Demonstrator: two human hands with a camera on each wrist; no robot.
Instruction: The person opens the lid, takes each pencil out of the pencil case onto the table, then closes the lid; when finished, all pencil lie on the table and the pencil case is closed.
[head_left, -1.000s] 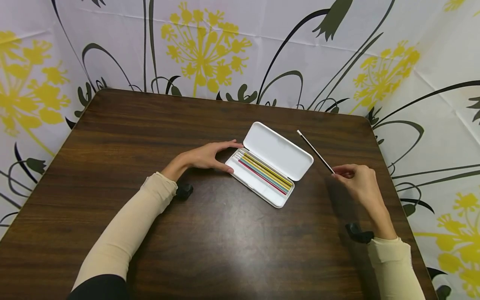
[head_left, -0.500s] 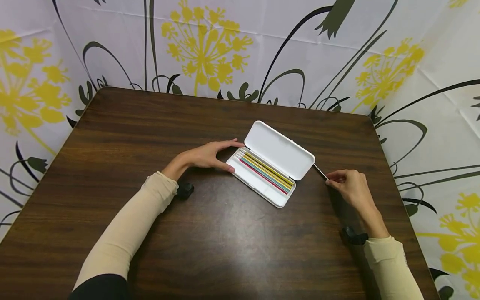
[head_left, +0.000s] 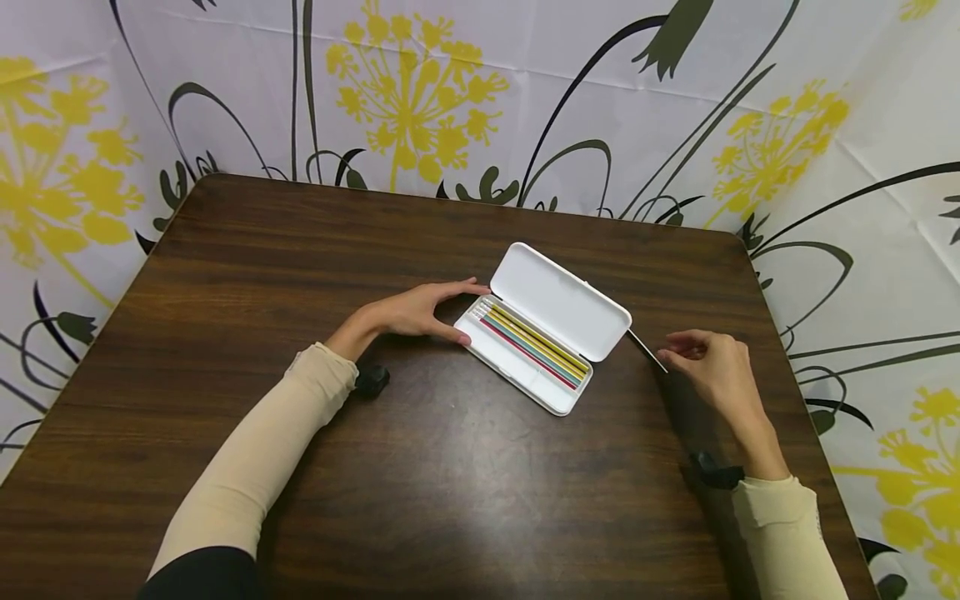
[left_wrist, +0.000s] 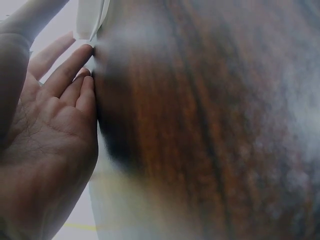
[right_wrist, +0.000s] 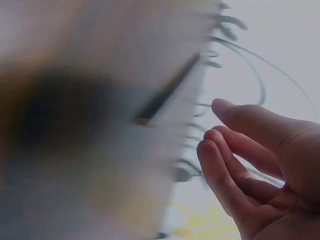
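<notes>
A white pencil case (head_left: 525, 387) lies unfolded on the table, its lid (head_left: 562, 300) tipped back. Yellow, blue-green and red pencils (head_left: 534, 343) lie in its tray. At the case's left end, my left hand (head_left: 408, 311) touches the front edge with the thumb and the hinge-side corner with a forefinger, fingers fairly straight. From the lid's right corner sticks out a slim dark pencil (head_left: 647, 350); its other end is hidden by the lid. My right hand (head_left: 712, 367) hovers just right of it, thumb and fingertips apart, holding nothing. The right wrist view shows the pencil (right_wrist: 170, 90) apart from the fingers.
The brown wood-grain table (head_left: 450, 500) reaches to a white curtain (head_left: 262, 75) with yellow and grey plant prints behind and at both sides. A dark wrist camera (head_left: 371, 381) sits below the left wrist, another (head_left: 716, 471) below the right.
My right hand brought the dark pencil down to the left until its far end went behind the lid, then let go and drew back slightly. The left hand stayed at the case.
</notes>
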